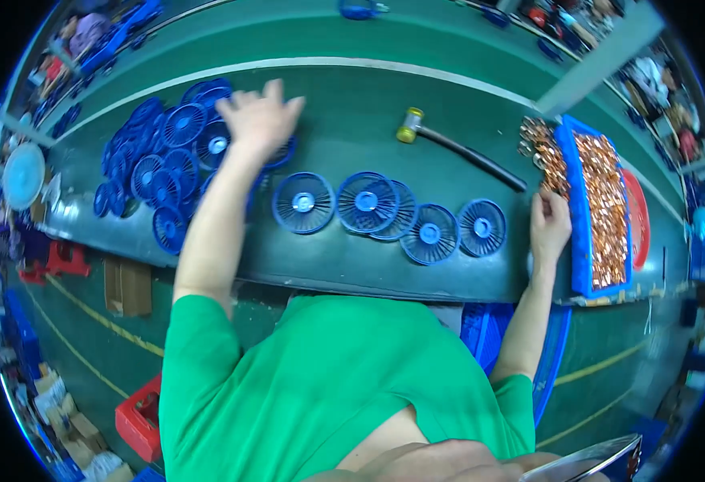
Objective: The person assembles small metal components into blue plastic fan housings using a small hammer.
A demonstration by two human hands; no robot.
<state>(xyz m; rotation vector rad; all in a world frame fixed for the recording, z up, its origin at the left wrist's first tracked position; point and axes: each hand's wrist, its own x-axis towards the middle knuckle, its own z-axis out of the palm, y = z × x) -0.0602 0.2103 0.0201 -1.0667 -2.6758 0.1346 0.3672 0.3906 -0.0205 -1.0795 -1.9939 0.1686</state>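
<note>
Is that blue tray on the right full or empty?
The blue tray looks full: copper-coloured pieces cover its bottom from end to end. How deep, I cannot tell.

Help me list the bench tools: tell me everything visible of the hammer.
The hammer has a head with yellow ends and a grey, metal-looking middle, on a long dark handle thicker along the grip. It lies on the green table, slanting from the head at upper left to the handle's end near the right hand. Neither that hand nor the left hand holds it.
</note>
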